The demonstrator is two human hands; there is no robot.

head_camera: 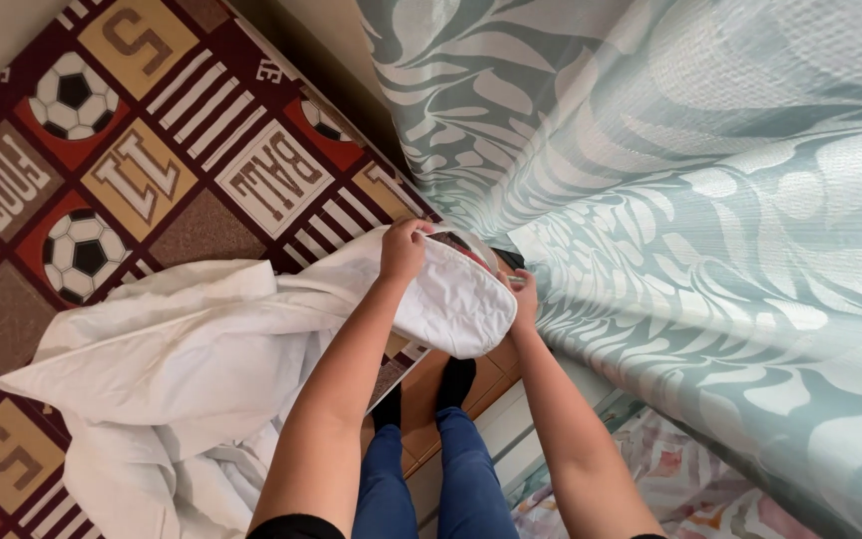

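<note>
A white fitted sheet [182, 349] hangs in loose folds from both of my hands down toward the floor. My left hand [403, 248] grips its upper edge. A rounded corner of the white sheet bulges between my hands. My right hand [524, 294] holds the other side of that corner, pressed against the corner of a mattress [710, 200] covered in pale green fabric with white leaf shapes. The mattress fills the right side of the view and is tilted up.
A carpet [152, 150] patterned with soccer balls and letter blocks covers the floor on the left. My legs in blue jeans [431, 479] and dark socks stand on wooden flooring below. A floral fabric [670, 479] lies at the lower right.
</note>
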